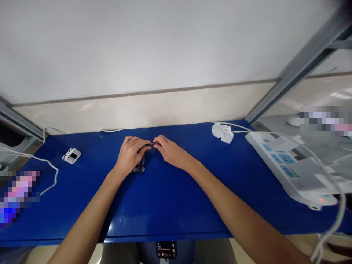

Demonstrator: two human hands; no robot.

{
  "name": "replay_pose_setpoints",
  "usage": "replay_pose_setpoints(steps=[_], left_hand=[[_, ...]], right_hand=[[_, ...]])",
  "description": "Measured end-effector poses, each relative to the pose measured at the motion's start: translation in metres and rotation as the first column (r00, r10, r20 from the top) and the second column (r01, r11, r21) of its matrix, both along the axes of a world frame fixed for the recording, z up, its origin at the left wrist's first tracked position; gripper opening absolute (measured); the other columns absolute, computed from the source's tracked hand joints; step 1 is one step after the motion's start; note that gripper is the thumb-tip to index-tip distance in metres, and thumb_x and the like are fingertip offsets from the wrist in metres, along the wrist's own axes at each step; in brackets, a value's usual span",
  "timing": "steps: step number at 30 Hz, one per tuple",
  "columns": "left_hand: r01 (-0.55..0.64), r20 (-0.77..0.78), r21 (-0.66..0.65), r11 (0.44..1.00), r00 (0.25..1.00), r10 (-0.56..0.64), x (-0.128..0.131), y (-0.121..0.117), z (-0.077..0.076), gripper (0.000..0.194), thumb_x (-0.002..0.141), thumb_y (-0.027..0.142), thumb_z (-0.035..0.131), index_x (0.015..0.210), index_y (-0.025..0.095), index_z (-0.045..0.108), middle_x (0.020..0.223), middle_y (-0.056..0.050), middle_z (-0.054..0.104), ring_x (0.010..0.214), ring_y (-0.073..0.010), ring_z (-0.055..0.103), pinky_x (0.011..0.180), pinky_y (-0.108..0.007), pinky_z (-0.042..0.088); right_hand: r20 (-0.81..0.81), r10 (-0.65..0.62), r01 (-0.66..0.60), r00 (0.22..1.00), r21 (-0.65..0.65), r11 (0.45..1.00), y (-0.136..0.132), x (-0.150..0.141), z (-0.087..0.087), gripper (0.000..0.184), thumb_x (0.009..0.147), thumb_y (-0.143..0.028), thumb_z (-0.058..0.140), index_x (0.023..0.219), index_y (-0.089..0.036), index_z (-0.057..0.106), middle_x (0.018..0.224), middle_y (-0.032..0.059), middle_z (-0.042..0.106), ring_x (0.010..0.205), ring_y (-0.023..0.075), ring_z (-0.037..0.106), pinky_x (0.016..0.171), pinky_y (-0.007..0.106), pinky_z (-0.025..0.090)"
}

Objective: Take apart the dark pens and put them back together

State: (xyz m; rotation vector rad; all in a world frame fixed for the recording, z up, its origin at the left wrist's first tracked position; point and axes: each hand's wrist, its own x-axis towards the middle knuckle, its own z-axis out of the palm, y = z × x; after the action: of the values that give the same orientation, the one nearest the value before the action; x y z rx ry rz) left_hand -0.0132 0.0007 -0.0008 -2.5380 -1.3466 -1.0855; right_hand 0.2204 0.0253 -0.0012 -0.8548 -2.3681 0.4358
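A thin dark pen (pixel 151 144) spans the gap between my two hands, above the blue table (pixel 170 198). My left hand (pixel 129 154) pinches its left end, fingers and thumb covering most of it. The fingertips of my right hand (pixel 171 151) are closed on its other end. Several black pens (pixel 143 164) with clear ends lie side by side just under my left hand, partly hidden by it. The details of the held pen are too small to make out.
A small white device (pixel 72 156) with a dark screen lies at the left. Crumpled white tissue (pixel 223 132) sits at the back right, near a white power strip (pixel 286 161) with cables. A phone (pixel 166 249) is below the table's front edge. A wall stands behind.
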Motion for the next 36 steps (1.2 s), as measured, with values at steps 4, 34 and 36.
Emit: replay_pose_setpoints(steps=[4,34,36], left_hand=[[0.02,-0.006,0.018,1.0,1.0,-0.02,-0.0005,0.0011,-0.0012,0.015,0.102,0.033,0.068,0.113,0.026,0.075,0.107,-0.003,0.083,0.095,-0.0205,0.075,0.095,-0.044,0.046],[0.042,-0.034,0.055,0.998,0.999,-0.041,-0.0008,0.002,-0.0056,0.014,0.102,0.029,0.066,0.112,0.025,0.075,0.105,-0.004,0.083,0.09,-0.0207,0.075,0.094,-0.043,0.046],[0.043,-0.04,0.054,0.998,0.998,-0.04,-0.0009,0.0021,-0.0063,0.014,0.103,0.029,0.066,0.114,0.025,0.074,0.104,-0.003,0.083,0.089,-0.0204,0.075,0.094,-0.043,0.046]], right_hand=[[-0.038,0.009,-0.011,0.999,-0.061,0.998,-0.0015,-0.0003,0.0007,0.014,0.112,-0.031,0.042,0.119,-0.023,0.051,0.118,0.0108,0.065,0.103,0.0249,0.067,0.089,0.04,0.053],[-0.035,0.069,-0.072,0.997,-0.115,0.991,-0.0006,-0.0027,-0.0005,0.019,0.113,-0.032,0.04,0.12,-0.024,0.056,0.119,0.0099,0.069,0.11,0.0259,0.067,0.095,0.041,0.051],[-0.054,0.051,-0.058,0.997,-0.132,0.99,-0.0008,-0.0026,-0.0001,0.016,0.112,-0.034,0.045,0.119,-0.024,0.055,0.119,0.0098,0.069,0.107,0.0254,0.067,0.092,0.04,0.052]])
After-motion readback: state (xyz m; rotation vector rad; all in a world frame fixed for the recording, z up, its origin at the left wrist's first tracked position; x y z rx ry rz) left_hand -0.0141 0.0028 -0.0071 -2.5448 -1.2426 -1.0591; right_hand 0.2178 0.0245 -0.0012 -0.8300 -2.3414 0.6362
